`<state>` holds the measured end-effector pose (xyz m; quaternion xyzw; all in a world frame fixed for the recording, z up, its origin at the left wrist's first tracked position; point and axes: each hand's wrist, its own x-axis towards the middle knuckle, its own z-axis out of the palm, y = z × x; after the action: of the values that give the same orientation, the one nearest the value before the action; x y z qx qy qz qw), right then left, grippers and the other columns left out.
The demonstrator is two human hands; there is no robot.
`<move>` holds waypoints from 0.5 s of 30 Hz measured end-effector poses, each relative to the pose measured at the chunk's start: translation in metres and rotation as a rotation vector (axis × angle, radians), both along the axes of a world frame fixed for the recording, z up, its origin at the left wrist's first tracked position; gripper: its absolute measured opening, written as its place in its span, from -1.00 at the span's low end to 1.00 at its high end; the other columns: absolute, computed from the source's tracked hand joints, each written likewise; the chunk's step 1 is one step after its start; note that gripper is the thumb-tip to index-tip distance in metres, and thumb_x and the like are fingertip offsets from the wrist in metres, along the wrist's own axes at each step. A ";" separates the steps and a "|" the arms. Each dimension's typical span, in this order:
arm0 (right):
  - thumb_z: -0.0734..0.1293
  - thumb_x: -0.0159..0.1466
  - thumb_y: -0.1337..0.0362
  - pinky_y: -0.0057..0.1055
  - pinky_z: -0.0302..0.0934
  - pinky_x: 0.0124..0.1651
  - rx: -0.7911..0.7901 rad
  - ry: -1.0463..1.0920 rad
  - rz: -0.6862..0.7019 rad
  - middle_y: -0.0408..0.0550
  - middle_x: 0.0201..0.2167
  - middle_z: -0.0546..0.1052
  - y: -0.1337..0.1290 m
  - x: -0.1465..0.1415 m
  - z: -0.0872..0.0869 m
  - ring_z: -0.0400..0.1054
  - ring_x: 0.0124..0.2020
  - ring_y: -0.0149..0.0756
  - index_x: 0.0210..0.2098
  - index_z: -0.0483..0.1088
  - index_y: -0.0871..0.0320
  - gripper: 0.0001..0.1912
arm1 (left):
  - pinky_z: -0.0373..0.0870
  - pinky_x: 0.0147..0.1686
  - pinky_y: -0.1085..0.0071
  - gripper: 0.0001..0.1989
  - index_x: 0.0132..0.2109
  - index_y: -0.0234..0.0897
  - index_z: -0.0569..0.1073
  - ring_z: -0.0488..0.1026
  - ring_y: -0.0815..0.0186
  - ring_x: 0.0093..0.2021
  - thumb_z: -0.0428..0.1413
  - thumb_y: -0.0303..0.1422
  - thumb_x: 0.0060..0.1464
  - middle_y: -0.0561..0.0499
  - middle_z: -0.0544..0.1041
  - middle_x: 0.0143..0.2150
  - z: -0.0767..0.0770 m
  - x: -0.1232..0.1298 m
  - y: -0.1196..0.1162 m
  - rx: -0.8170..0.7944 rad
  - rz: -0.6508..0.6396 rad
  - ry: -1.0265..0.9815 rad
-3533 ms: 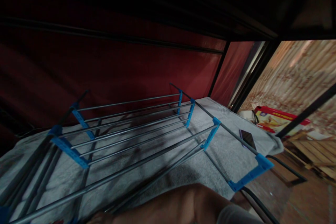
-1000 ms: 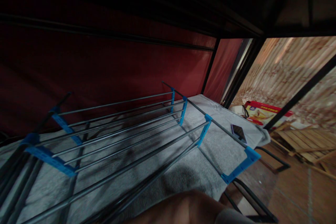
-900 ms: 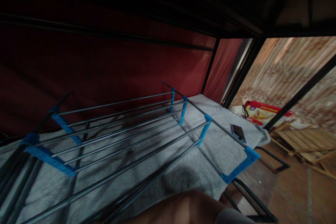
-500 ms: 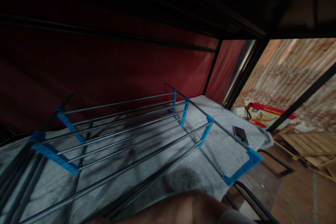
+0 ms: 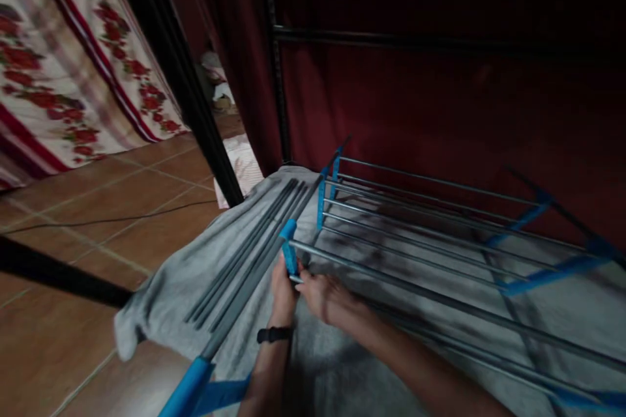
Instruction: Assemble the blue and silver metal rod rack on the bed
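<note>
Head cam, only view. Big change: view has swung left. Phone and red box, right of the rack earlier, are out of frame; floral cloth [image 5: 105, 32] and tiled floor [image 5: 53, 332] now show, well left of the hands. Both hands are now visible, so the work reads as being at the rack's left end.

Left hand [image 5: 282, 283] grips the blue bracket [image 5: 289, 255] from its left and below. Right hand [image 5: 317, 293], just beside it, pinches the lower rod [image 5: 296, 279] at the bracket's bottom. Rack [image 5: 391, 281] runs off to the right of the hands, on grey cloth [image 5: 169, 300]. Loose tubes [image 5: 244, 251] lie left of the left hand.

Hard to make out: fingers cover the joint, can't tell if the rod is seated. Left thumb mostly hidden. Blue corner piece [image 5: 188, 386], below-left of the hands, is cut by the bottom edge. Brackets far right of the hands are smeared and partly cropped. Above the hands, the top of the frame is near black.
</note>
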<state>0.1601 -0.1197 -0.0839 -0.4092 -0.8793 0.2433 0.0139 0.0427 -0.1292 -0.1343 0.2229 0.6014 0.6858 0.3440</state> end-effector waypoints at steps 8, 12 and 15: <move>0.07 0.52 0.10 -0.25 0.37 -0.01 0.008 -0.037 0.113 0.13 -0.10 0.66 0.008 0.004 -0.012 0.57 -0.06 -0.04 0.31 0.29 0.10 -0.53 | 0.34 -0.41 0.36 -0.64 -0.55 -0.21 0.38 0.26 0.31 -0.49 0.13 -0.07 0.04 0.05 0.36 -0.56 -0.030 -0.004 0.011 0.051 -0.008 -0.014; 0.08 0.52 0.09 -0.21 0.36 -0.03 -0.026 -0.095 0.089 0.11 -0.13 0.67 0.011 0.000 -0.013 0.57 -0.05 0.01 0.21 0.35 0.05 -0.60 | 0.33 -0.38 0.35 -0.68 -0.57 -0.23 0.39 0.28 0.29 -0.44 0.17 -0.14 -0.02 0.02 0.39 -0.53 -0.029 -0.009 0.008 0.069 -0.050 0.039; 0.10 0.51 0.15 -0.23 0.35 -0.04 -0.098 -0.111 0.085 0.10 -0.11 0.67 0.012 -0.004 -0.009 0.58 -0.04 -0.02 0.15 0.37 0.06 -0.65 | 0.29 -0.43 0.35 -0.62 -0.57 -0.22 0.37 0.25 0.29 -0.48 0.09 -0.08 0.07 0.03 0.36 -0.56 -0.022 -0.009 0.006 0.045 -0.077 0.045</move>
<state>0.1563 -0.1073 -0.0928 -0.3848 -0.8822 0.2634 -0.0655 0.0336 -0.1234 -0.1561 0.2689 0.5846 0.6802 0.3512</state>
